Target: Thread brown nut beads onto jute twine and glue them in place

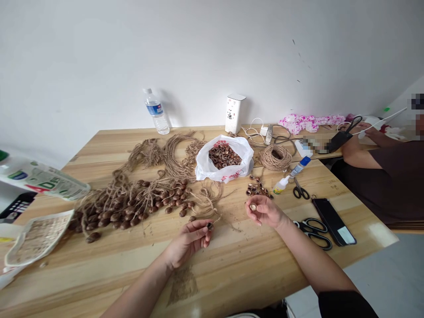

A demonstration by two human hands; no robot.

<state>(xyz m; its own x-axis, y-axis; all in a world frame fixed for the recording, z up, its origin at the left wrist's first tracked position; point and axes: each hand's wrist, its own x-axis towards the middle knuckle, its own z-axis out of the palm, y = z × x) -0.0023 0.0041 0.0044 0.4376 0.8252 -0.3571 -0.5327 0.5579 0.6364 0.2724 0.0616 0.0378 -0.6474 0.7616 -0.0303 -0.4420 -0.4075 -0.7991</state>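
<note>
- Above wooden table [238, 265]: L hand [192, 240] pinches dark shell [210, 226] w/ cord [217, 217].
- R hand [266, 211] holds pale-lined shell [253, 206] nr shell pile [258, 187].
- Behind, btwn them: plastic bag [204, 167] of shells [225, 156].

Near the centre, the left hand's [190, 242] fingers hide part of a dark shell [209, 226]; the forearm [142, 282] leaves by the bottom edge. A bottle [46, 179] is cut off at the left edge, a co-worker [400, 176] at the right. Mid-frame, the bag's [202, 165] red print [231, 176] is illegible.
</note>
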